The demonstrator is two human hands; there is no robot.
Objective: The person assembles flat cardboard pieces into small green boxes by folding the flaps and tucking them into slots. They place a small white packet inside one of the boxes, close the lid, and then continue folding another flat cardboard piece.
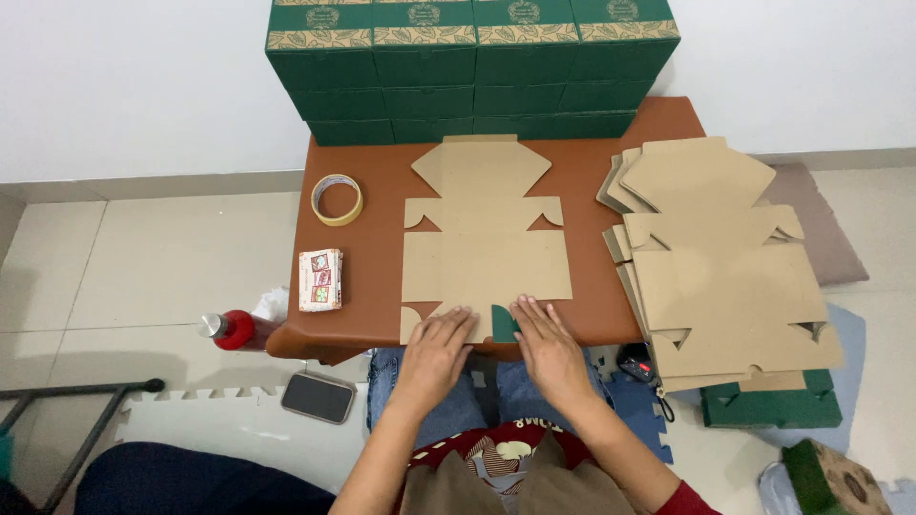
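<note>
A flat die-cut cardboard box blank (485,243) lies brown side up on a small brown table (377,248). My left hand (437,348) presses flat on the blank's near edge, fingers spread. My right hand (546,341) rests beside it on the same edge, next to a small folded-up flap (503,326) that shows its green side. Neither hand grips anything; both lie palm down on the cardboard.
Stacked green boxes (472,67) line the table's far edge against the wall. A tape roll (337,199) and a small stack of labels (321,279) lie at the left. A pile of flat blanks (716,257) sits to the right. A red bottle (232,329) and a phone (318,396) are on the floor.
</note>
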